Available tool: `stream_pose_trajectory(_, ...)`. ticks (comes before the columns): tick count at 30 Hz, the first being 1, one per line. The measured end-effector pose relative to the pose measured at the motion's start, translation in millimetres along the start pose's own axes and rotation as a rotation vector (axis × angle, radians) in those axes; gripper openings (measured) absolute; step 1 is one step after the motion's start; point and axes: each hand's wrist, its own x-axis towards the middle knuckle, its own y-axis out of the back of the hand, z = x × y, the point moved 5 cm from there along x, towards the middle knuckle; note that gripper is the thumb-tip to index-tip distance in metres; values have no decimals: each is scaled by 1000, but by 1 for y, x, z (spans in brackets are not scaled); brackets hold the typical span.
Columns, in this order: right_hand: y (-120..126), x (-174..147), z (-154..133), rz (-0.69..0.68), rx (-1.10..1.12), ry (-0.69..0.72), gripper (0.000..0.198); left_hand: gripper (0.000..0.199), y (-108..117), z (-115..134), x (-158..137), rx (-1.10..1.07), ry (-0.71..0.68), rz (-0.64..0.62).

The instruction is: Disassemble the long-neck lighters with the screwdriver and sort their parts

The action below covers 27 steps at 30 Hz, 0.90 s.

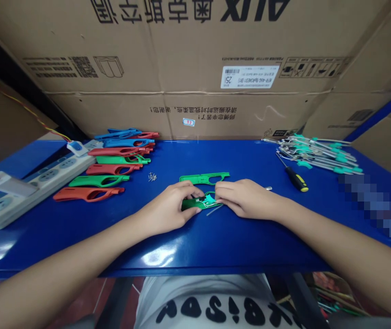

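Note:
Near the middle of the table, my left hand (pixel 168 208) grips a green lighter shell half (pixel 190 204) between thumb and fingers. A teal trigger piece (pixel 209 198) and some pale wire lie in the shell. My right hand (pixel 250 198) is closed at the shell's right end, its fingertips pinched on the inner lighter parts; exactly which part they hold is hidden. A thin grey rod (pixel 214 210) pokes out below these fingertips, and a metal tube end (pixel 268 188) shows behind the hand. Just beyond both hands lies another green shell half (pixel 204 178).
Red, green and blue shell halves (pixel 104 169) lie in a row at left, beside a power strip (pixel 48 176) and small screws (pixel 152 177). At right are a screwdriver (pixel 296 178) and a pile of metal lighter rods (pixel 322 153). A cardboard box (pixel 195 55) stands behind.

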Motion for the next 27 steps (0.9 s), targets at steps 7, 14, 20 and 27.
stream_pose_trajectory(7, 2, 1, 1, -10, 24, -42, 21, 22, -1, 1, -1, 19, -17, -1)
stream_pose_trajectory(14, 5, 0, -3, -16, 2, 25, 20, 24, 0, 3, 0, 26, -6, -17)
stream_pose_trajectory(20, 6, -1, -3, -22, 27, -13, 20, 28, -1, 4, -1, 42, -35, 1)
stream_pose_trajectory(27, 6, 0, 1, 20, 172, -83, 20, 36, -6, 3, -4, 118, -134, 27)
